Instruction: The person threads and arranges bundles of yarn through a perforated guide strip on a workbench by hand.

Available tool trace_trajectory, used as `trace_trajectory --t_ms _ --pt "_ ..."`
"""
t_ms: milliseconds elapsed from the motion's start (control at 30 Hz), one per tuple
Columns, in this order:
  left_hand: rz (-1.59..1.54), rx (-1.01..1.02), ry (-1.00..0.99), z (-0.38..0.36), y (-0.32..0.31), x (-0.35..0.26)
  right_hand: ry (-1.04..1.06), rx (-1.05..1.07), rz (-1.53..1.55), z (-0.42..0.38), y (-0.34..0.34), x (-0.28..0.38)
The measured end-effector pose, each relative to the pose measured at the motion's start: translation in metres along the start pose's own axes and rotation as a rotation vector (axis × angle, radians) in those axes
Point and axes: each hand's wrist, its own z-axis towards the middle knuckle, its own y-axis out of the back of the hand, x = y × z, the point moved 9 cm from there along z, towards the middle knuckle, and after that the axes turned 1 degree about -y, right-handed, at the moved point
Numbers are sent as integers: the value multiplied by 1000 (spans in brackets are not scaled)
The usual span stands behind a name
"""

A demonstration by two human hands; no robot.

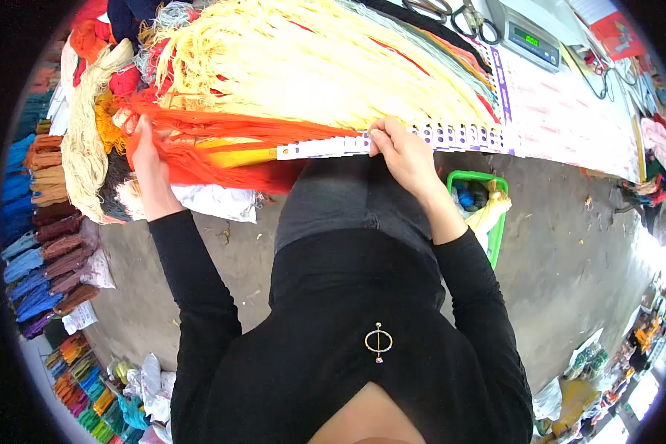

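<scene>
Long red-orange threads (pixel 244 129) lie along the table's near edge, in front of a wide spread of pale yellow threads (pixel 303 66). At their left end my left hand (pixel 149 152) is closed around a bunch of the red-orange threads. My right hand (pixel 401 152) pinches at the right end of these threads, at a row of white cards with punched holes (pixel 462 136); what exactly sits between its fingertips is too small to make out. Some yellow-orange threads (pixel 244 156) show beneath the red-orange ones.
A digital scale (pixel 529 41) and scissors (pixel 477 22) lie at the table's back right. A green basket (pixel 498 240) stands on the floor, right of my legs. A cream yarn hank (pixel 85 155) hangs at the left, near stacked colored yarn (pixel 33 259). White sheets (pixel 570 111) cover the table's right part.
</scene>
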Motion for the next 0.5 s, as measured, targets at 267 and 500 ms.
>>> trace_trajectory --t_ms 267,500 --pt "-12 813 471 -226 -153 39 295 -36 379 -48 -30 59" --pt "-470 983 824 -270 -204 37 -76 146 977 -58 -47 41"
